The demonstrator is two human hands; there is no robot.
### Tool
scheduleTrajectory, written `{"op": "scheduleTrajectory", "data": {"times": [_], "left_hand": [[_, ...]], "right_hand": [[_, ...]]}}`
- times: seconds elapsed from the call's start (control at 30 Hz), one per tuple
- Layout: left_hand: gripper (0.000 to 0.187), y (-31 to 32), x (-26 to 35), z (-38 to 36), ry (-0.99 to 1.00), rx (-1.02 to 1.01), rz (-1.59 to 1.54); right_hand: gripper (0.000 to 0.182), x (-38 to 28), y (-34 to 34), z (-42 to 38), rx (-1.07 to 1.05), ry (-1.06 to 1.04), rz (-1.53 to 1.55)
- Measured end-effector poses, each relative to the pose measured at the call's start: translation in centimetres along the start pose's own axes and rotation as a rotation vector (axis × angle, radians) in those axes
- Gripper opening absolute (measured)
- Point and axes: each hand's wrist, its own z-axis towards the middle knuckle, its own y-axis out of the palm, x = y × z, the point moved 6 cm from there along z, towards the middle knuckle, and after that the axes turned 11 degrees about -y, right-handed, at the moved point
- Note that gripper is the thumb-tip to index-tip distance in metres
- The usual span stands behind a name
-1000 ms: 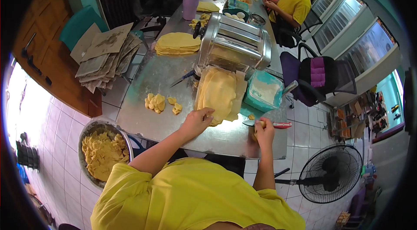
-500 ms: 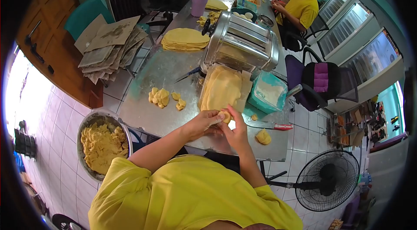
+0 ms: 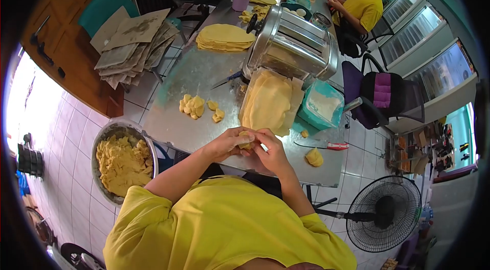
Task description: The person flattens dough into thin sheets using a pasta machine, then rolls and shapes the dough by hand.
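Observation:
Over the table's near edge, my left hand (image 3: 227,145) is closed around a small piece of yellow dough (image 3: 246,140). My right hand (image 3: 271,152) meets it from the other side, its fingers bent and pressing on the same piece. Parts of the dough are hidden by the fingers. Just beyond both hands lies a stack of flat dough sheets (image 3: 268,101). To the left are a cluster of dough lumps (image 3: 192,106) and smaller bits (image 3: 218,114). A dough lump (image 3: 314,157) and a red-handled knife (image 3: 337,146) rest at the right.
A steel pasta roller (image 3: 293,40) stands behind the sheets, with a teal tub of flour (image 3: 322,104) beside it. A bowl of dough (image 3: 122,163) is at my left, below table height. More round sheets (image 3: 224,38) lie farther back. A person in yellow (image 3: 362,9) sits at the far right.
Both hands have shifted slightly left, and the dough piece is now more covered by the fingers. The view has tilted a little; the other things on the table stay in place.

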Motion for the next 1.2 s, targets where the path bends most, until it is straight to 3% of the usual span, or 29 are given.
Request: {"op": "scheduleTrajectory", "data": {"times": [0.07,0.5,0.8,1.0,1.1,1.2], "left_hand": [[0.029,0.0,-0.3,-0.2,-0.033,-0.008,0.003],[0.025,0.0,-0.2,0.4,0.040,0.033,-0.092],[0.022,0.1,0.4,0.3,0.116,0.110,-0.088],[0.021,-0.2,0.9,-0.2,0.154,0.173,-0.084],[0.019,-1.1,2.0,-1.1,0.214,0.201,-0.105],[0.021,-3.2,4.0,-3.1,0.278,0.290,-0.038]], "right_hand": [[0.038,-0.5,0.4,0.1,-0.024,-0.087,-0.120],[0.037,-0.9,0.5,-0.3,0.013,-0.086,-0.276],[0.028,-0.8,0.2,-0.7,0.184,-0.167,-0.284],[0.018,-0.1,-0.1,-0.6,0.236,-0.108,-0.170],[0.013,1.5,-0.5,-0.6,0.293,0.073,-0.071],[0.013,2.3,-2.1,0.4,0.351,0.116,-0.075]]}}
